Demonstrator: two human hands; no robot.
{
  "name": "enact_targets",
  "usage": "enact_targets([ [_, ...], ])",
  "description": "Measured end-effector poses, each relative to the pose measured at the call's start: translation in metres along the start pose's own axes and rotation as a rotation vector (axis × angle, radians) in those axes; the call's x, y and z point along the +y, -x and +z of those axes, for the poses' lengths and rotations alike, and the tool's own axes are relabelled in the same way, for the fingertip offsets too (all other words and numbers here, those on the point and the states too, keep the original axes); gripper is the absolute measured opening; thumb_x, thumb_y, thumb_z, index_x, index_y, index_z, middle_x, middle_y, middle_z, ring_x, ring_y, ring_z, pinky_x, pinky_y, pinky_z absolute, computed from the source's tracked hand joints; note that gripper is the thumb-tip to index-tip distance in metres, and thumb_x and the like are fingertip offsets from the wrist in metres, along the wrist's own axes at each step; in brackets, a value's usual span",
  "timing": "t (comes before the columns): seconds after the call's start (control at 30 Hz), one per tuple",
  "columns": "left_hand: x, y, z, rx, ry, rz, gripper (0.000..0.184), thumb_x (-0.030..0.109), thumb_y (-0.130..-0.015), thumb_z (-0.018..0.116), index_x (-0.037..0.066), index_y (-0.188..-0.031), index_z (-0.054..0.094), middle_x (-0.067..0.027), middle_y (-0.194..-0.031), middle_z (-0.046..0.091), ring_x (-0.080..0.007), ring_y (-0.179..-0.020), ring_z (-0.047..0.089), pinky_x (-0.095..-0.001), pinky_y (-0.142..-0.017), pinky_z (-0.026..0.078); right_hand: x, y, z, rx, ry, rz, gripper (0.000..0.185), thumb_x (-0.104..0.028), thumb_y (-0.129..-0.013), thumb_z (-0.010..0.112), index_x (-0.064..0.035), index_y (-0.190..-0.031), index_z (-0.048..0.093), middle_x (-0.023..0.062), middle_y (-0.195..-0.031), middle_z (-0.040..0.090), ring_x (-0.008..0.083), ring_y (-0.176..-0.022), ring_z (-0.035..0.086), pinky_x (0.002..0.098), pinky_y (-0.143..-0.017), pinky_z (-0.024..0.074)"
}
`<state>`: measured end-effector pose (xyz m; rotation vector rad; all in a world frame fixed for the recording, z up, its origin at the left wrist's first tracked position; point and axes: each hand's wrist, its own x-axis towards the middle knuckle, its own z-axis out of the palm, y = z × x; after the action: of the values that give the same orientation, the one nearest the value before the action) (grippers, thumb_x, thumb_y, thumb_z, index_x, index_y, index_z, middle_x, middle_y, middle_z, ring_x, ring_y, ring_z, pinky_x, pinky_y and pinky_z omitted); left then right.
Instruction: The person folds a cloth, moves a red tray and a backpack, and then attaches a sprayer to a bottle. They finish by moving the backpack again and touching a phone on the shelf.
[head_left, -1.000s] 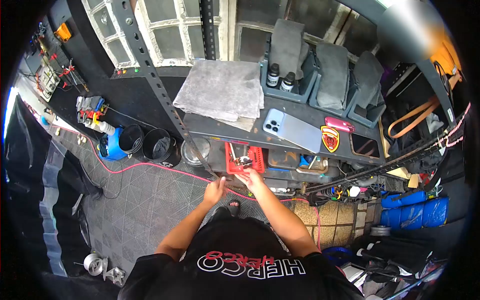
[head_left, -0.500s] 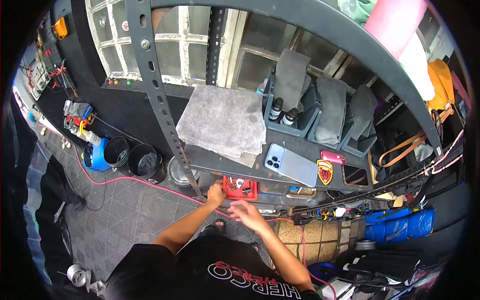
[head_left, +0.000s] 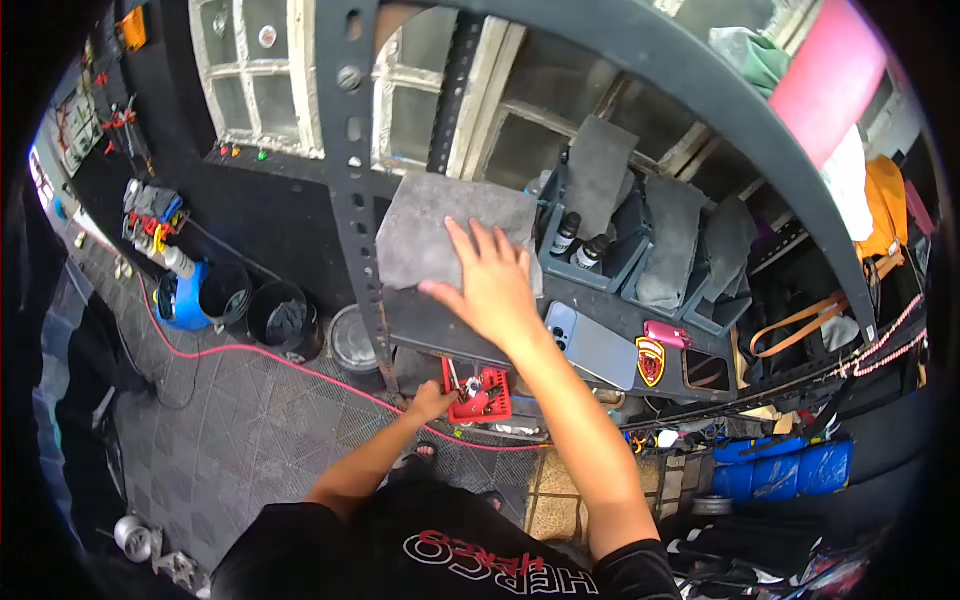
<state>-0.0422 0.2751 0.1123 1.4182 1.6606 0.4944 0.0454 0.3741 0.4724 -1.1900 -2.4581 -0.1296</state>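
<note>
Fingers spread, my right hand (head_left: 492, 290) reaches over the shelf, its fingertips on or just above the grey folded cloths (head_left: 415, 225). Lower down, my left hand (head_left: 431, 401) is at the left edge of a red basket (head_left: 492, 408) holding small tools; its fingers look curled, but what they grip, if anything, is too small to make out. A light blue phone (head_left: 600, 350) lies on the shelf right of my right forearm, near a red and yellow badge (head_left: 650, 361). Two small black bottles (head_left: 566, 232) stand in a grey bin (head_left: 607, 273) behind.
A perforated metal post (head_left: 358, 200) rises left of the cloths. More bins with grey cloths (head_left: 668, 240) line the shelf's back. Black buckets (head_left: 283, 318) and a pink hose (head_left: 270, 354) are on the floor at left. Blue rolls (head_left: 790, 472) lie at right.
My right hand has moved up from beside the red basket to the grey cloths, its fingers spreading. My left hand has stayed at the basket's left edge since the previous frame.
</note>
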Motion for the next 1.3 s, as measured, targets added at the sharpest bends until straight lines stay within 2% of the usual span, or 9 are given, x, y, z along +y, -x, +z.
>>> enact_targets([
  [0.1, 0.008, 0.033, -0.007, 0.062, 0.201, 0.135, 0.031, 0.028, -0.089, 0.070, 0.000, -0.101, 0.070, -0.0202, -0.075, 0.069, -0.0255, -0.069, 0.070, -0.0426, -0.064, 0.052, 0.014, -0.017, -0.003, 0.012, 0.066, 0.024, 0.078, -0.022, -0.076, 0.086, -0.0092, -0.144, 0.051, 0.0224, -0.117, 0.071, 0.0388, -0.105, 0.071, 0.0473, -0.089, 0.0560],
  [0.2, -0.013, 0.047, 0.004, 0.085, 0.266, 0.149, 0.039, 0.030, -0.087, 0.071, -0.006, -0.102, 0.067, -0.0285, -0.087, 0.071, -0.0428, -0.083, 0.073, -0.0497, -0.073, 0.056, 0.017, -0.009, -0.058, 0.090, -0.193, 0.242, 0.047, -0.023, -0.088, 0.078, -0.0006, -0.127, 0.063, 0.0251, -0.092, 0.074, 0.0422, -0.088, 0.074, 0.0506, -0.078, 0.0578],
  [0.27, -0.001, 0.075, -0.015, 0.025, 0.234, 0.085, 0.037, 0.027, -0.089, 0.070, -0.007, -0.104, 0.066, -0.0273, -0.085, 0.070, -0.0395, -0.080, 0.073, -0.0486, -0.072, 0.055, 0.031, 0.023, -0.082, 0.166, -0.414, 0.301, 0.052, -0.032, -0.091, 0.077, 0.0015, -0.128, 0.065, 0.0281, -0.111, 0.072, 0.0332, -0.101, 0.074, 0.0395, -0.088, 0.0566],
  [0.37, 0.035, 0.128, -0.056, -0.015, 0.271, 0.017, 0.033, 0.021, -0.092, 0.066, -0.006, -0.111, 0.066, -0.0255, -0.084, 0.070, -0.0341, -0.080, 0.073, -0.0455, -0.073, 0.054, 0.024, 0.090, -0.151, -0.008, -0.984, 0.422, 0.035, -0.011, -0.095, 0.074, 0.0062, -0.124, 0.065, 0.0075, -0.112, 0.072, 0.0135, -0.103, 0.065, 0.0308, -0.095, 0.0504],
  [0.47, 0.061, 0.169, -0.084, 0.058, 0.245, 0.087, 0.031, 0.019, -0.092, 0.065, -0.003, -0.114, 0.066, -0.0265, -0.085, 0.069, -0.0385, -0.082, 0.073, -0.0479, -0.076, 0.055, 0.051, 0.183, -0.167, 0.084, -1.174, 0.821, 0.054, -0.003, -0.087, 0.078, 0.0049, -0.135, 0.055, 0.0091, -0.121, 0.068, 0.0179, -0.109, 0.065, 0.0329, -0.099, 0.0493],
  [0.57, 0.108, 0.209, -0.112, 0.119, 0.184, 0.096, 0.031, 0.018, -0.092, 0.063, -0.003, -0.114, 0.066, -0.0278, -0.087, 0.069, -0.0435, -0.086, 0.071, -0.0497, -0.078, 0.055, 0.095, 0.260, -0.177, -0.008, -1.270, 0.861, 0.065, -0.012, -0.083, 0.081, 0.0034, -0.139, 0.052, 0.0107, -0.126, 0.066, 0.0188, -0.114, 0.062, 0.0347, -0.104, 0.0453],
  [0.7, 0.159, 0.255, -0.139, 0.137, 0.107, 0.139, 0.029, 0.016, -0.093, 0.060, -0.005, -0.113, 0.066, -0.0288, -0.089, 0.070, -0.0458, -0.087, 0.070, -0.0492, -0.079, 0.055, 0.124, 0.327, -0.180, 0.039, -1.327, 0.912, 0.057, -0.014, -0.084, 0.081, 0.0019, -0.134, 0.058, 0.0070, -0.121, 0.068, 0.0162, -0.108, 0.063, 0.0331, -0.099, 0.0460],
  [0.9, 0.245, 0.332, -0.162, 0.107, 0.228, -0.028, 0.035, 0.010, -0.095, 0.054, -0.006, -0.124, 0.067, -0.0122, -0.092, 0.074, -0.0133, -0.083, 0.066, -0.0349, -0.077, 0.055, 0.166, 0.390, -0.179, 0.036, -1.320, 1.023, 0.041, -0.015, -0.089, 0.079, 0.0005, -0.125, 0.066, 0.0023, -0.110, 0.070, 0.0128, -0.100, 0.063, 0.0294, -0.096, 0.0454],
  [1.3, 0.304, 0.315, -0.208, 0.406, 0.258, 0.069, 0.037, 0.014, -0.096, 0.056, -0.009, -0.124, 0.065, -0.0095, -0.104, 0.074, -0.0122, -0.090, 0.069, -0.0282, -0.085, 0.055, 0.204, 0.466, -0.177, -0.016, -1.353, 0.960, 0.031, -0.013, -0.094, 0.076, 0.0007, -0.120, 0.069, 0.0020, -0.108, 0.072, 0.0104, -0.097, 0.062, 0.0283, -0.092, 0.0471],
])
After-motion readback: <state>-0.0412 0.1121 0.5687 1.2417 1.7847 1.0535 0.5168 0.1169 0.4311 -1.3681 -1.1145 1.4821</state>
